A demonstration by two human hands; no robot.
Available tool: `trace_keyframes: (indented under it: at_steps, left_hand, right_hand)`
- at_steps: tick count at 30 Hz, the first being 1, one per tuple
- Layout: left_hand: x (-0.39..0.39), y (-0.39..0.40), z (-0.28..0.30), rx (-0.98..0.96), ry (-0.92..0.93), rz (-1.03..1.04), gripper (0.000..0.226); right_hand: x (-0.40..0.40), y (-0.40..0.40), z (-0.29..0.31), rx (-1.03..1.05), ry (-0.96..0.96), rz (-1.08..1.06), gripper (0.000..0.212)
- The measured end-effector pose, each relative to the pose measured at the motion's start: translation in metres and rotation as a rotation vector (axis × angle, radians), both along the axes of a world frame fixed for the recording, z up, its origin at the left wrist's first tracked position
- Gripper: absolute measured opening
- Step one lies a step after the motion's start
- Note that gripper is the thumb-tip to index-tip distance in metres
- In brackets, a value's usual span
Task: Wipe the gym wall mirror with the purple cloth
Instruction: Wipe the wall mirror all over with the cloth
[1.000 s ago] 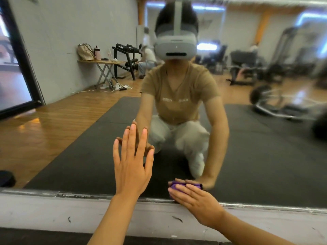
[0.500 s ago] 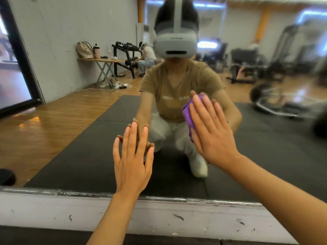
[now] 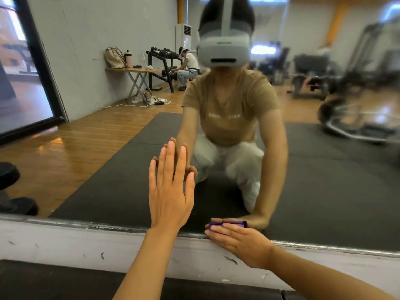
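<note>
We are kneeling in front of the mirror (image 3: pixel 86 148). Our left hand (image 3: pixel 170 198) is pressing flat on the glass, with its fingers straight and pointing up. Our right hand (image 3: pixel 240 240) is lying flat too, fingers straight, pushing the purple cloth (image 3: pixel 225 224) against the very bottom of the mirror, right above the white ledge (image 3: pixel 65 241). The cloth is peeking out past our fingertips.

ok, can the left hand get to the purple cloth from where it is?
Probably yes. The left hand lies flat on the mirror, above and left of the purple cloth; bare glass lies between them. But the right hand covers most of the cloth, leaving just its top edge exposed.
</note>
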State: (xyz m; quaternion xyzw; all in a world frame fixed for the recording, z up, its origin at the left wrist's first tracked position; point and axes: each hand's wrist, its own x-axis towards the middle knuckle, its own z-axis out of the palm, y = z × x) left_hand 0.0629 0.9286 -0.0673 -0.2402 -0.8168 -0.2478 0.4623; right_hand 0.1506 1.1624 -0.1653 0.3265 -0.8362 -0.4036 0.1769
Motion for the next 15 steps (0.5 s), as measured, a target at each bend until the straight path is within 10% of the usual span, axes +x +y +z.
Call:
trace_keyframes:
  at_steps: [4, 15]
  left_hand:
    - [-0.002, -0.008, -0.001, 0.035, -0.028, 0.011, 0.064]
    - [-0.005, -0.018, 0.000, 0.032, -0.040, 0.032, 0.059]
  right_hand:
    - [-0.002, 0.001, 0.011, 0.008, 0.082, 0.052, 0.116]
    - [-0.031, -0.047, 0.242, -0.807, 0.782, 0.083, 0.057]
